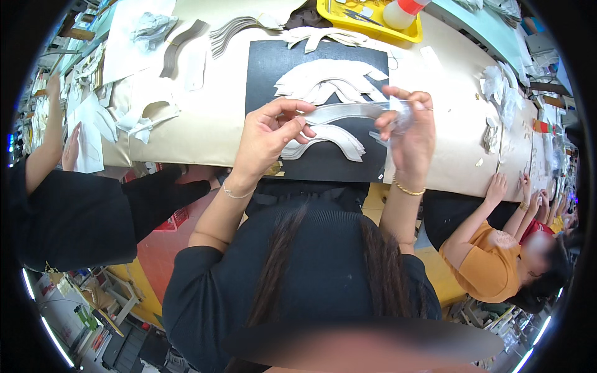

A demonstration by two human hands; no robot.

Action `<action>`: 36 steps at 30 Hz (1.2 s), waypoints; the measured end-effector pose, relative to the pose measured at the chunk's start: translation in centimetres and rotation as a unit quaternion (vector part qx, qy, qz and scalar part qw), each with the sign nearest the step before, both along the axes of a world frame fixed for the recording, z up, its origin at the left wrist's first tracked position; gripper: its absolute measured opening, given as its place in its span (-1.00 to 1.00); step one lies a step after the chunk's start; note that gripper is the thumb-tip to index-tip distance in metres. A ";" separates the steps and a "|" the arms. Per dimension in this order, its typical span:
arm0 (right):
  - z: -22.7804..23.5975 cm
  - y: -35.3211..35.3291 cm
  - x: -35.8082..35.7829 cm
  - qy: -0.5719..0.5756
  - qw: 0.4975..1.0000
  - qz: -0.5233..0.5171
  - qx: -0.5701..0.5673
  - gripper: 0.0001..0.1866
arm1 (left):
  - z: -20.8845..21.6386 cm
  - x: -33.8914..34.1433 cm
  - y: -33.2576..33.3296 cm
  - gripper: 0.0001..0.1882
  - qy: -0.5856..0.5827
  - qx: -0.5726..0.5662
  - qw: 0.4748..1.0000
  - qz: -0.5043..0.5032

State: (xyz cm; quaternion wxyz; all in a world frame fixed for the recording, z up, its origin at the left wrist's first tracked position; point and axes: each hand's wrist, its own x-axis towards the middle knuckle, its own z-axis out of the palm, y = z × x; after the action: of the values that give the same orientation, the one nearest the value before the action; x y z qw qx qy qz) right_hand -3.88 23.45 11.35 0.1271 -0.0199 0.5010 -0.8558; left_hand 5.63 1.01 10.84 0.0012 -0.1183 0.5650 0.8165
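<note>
Over a black board (261, 71), a curved grey-white strip (345, 112) is stretched between my two hands. My left hand (266, 133) pinches its left end between thumb and fingers. My right hand (413, 137) is closed at the other end, gripping a crumpled piece of clear plastic film (403, 114) that lies against the strip; its fingertips are partly hidden by the film. Beyond the strip lies a pile of white curved pieces (329, 76). Nearer to me, a fanned stack of similar curved pieces (336, 137) rests on the board, partly behind my left fingers.
A yellow tray (410, 34) with tools and a bottle (401, 13) stands at the back. Grey curved strips (180, 46) lie on the tan tabletop (211, 112) to the left. Plastic bags (497, 84) lie at the right. Co-workers sit on the right; another person stands left.
</note>
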 end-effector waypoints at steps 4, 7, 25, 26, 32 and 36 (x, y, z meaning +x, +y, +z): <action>-1.0 4.9 -1.0 -0.077 0.988 -0.134 -0.018 -0.82 | -2.0 1.6 -0.2 -0.81 -0.051 -0.007 0.999 -0.002; -1.7 8.8 -1.5 -0.096 0.967 -0.233 -0.044 -0.83 | -3.4 3.4 0.1 -0.81 -0.082 -0.033 0.996 -0.010; -1.4 8.4 -2.0 0.056 0.950 -0.301 0.053 -0.88 | -4.7 4.2 -0.1 -0.52 0.037 -0.590 0.804 -0.064; -1.5 7.7 -1.9 0.057 0.957 -0.281 0.050 -0.88 | -4.7 3.6 0.5 -0.47 0.097 -0.607 0.788 -0.040; -0.6 6.2 -1.3 0.067 0.975 -0.207 0.035 -0.91 | -5.6 -1.7 3.0 -0.45 0.217 -0.612 0.736 -0.193; -0.2 7.1 -0.8 0.062 0.968 -0.223 0.091 -0.91 | -6.0 -3.4 2.8 -0.48 0.162 -0.598 0.738 -0.268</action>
State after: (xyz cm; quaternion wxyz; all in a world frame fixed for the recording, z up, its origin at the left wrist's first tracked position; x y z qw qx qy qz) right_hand -4.69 30.58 11.15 -0.0975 0.0508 0.5757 -0.8102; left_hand 2.21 3.79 4.87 0.0573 0.1952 0.9370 0.2838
